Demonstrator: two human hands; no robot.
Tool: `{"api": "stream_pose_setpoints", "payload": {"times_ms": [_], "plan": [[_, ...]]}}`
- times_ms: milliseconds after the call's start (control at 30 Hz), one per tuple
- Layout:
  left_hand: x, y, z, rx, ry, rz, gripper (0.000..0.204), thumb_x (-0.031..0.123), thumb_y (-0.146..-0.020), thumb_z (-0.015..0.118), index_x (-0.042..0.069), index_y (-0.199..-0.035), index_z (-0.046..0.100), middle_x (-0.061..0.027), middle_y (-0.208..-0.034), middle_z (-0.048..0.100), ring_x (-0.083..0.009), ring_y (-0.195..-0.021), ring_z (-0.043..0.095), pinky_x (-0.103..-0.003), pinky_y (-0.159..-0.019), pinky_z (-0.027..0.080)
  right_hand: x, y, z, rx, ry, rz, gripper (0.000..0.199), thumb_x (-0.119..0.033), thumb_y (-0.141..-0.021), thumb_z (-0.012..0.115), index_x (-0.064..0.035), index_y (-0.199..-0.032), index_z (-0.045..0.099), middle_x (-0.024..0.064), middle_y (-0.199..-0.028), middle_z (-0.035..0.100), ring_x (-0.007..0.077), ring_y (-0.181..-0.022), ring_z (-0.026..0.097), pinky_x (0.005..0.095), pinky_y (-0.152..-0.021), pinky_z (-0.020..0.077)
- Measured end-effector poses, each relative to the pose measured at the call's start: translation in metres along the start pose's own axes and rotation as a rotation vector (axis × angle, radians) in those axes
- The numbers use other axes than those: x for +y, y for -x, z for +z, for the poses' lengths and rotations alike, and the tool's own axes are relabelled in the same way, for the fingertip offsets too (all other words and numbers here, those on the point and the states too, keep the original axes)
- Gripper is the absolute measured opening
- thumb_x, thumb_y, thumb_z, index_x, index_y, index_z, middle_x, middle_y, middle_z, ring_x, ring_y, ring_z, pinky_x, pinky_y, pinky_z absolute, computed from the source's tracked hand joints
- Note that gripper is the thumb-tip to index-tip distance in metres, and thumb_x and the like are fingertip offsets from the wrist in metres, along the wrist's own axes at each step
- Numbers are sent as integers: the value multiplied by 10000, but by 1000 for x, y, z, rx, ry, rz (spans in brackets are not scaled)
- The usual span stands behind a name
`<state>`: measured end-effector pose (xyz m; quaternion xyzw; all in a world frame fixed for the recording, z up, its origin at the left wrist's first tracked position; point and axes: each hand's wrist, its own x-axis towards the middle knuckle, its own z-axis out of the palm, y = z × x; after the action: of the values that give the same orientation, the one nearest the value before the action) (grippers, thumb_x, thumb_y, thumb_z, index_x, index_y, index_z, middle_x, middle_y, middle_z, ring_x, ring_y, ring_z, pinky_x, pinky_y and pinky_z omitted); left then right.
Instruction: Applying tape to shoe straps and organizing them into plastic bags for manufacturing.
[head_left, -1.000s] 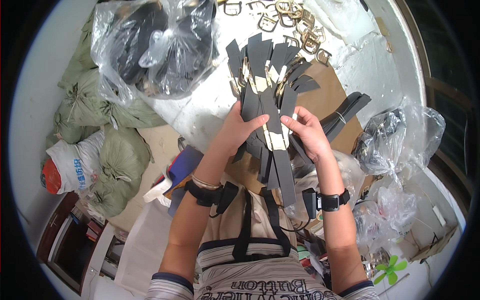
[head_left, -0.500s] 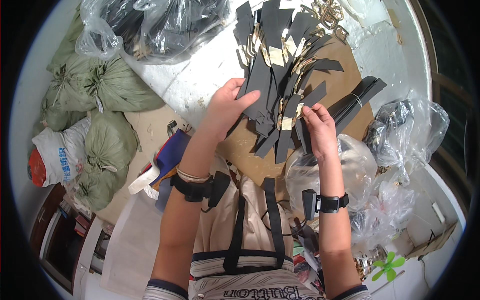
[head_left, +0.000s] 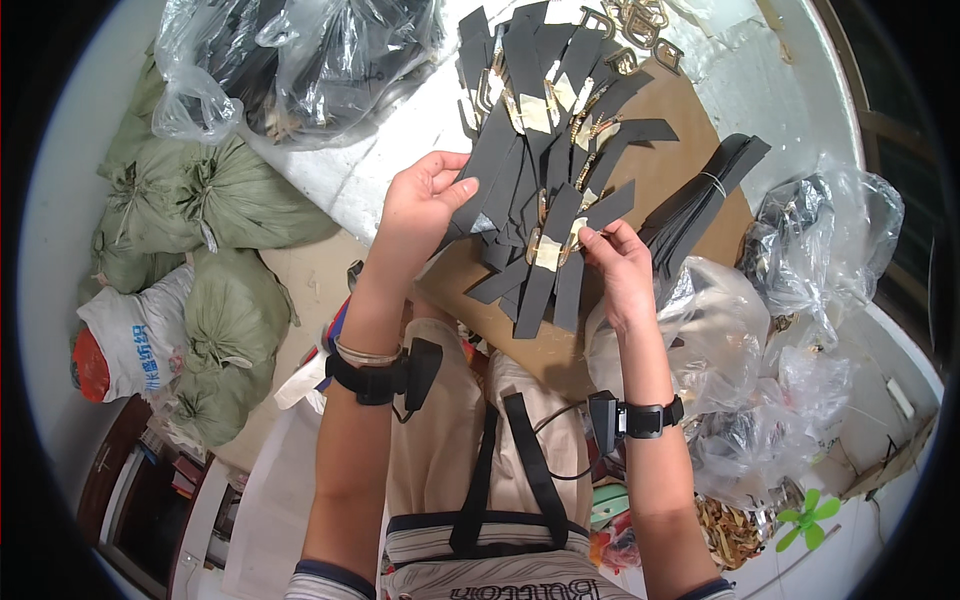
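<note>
A pile of flat black straps (head_left: 514,150) lies in front of me, many fitted with gold metal buckles and pieces of pale yellow tape. At its left side, my left hand (head_left: 420,210) grips the edge of a long black strap (head_left: 484,165) between thumb and fingers. My right hand (head_left: 622,268) pinches the taped, buckled end of a short strap (head_left: 606,206) at the pile's near right. Close to the right fingertips, another strap carries a gold buckle with pale tape (head_left: 547,253). The strap ends under the fingers are partly hidden.
Brown cardboard (head_left: 690,110) lies under the pile, on a white table. A banded bundle of black straps (head_left: 712,195) rests to the right, beside clear plastic bags (head_left: 825,230). Loose gold buckles (head_left: 640,25) sit at the back. Green sacks (head_left: 225,195) stand left.
The view has shifted slightly. My left hand has moved left, and the strap at its fingers now slants outward. My right hand stays pinched at the taped buckle, a little lower and further left.
</note>
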<state>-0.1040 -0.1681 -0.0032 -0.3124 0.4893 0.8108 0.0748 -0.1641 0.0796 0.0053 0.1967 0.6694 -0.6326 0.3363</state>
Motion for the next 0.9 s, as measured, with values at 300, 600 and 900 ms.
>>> {"api": "stream_pose_setpoints", "payload": {"times_ms": [300,600,900], "plan": [[8,-5,-34,113,-229,124,264,-4,-969,547,-52,-1228,570,-103,-1127,687,-101,-974,627,-243,-864,499,7,10,8,-40,61,6,126,-125,-876,721,-60,-964,658,9,-915,676,94,-830,604,257,-773,480],[2,27,-21,605,-941,578,272,28,-935,592,6,-1205,604,-64,-1015,661,-116,-944,611,-273,-893,474,10,26,-11,38,38,50,134,-65,-881,547,-12,-952,648,45,-913,682,142,-867,638,318,-796,535],[-68,86,62,187,-649,268,230,89,-878,695,41,-1086,609,-19,-897,602,-137,-808,577,-277,-760,486,27,35,-21,64,-50,-10,145,-89,-891,636,-42,-1023,600,20,-887,655,102,-806,634,281,-738,552]]}}
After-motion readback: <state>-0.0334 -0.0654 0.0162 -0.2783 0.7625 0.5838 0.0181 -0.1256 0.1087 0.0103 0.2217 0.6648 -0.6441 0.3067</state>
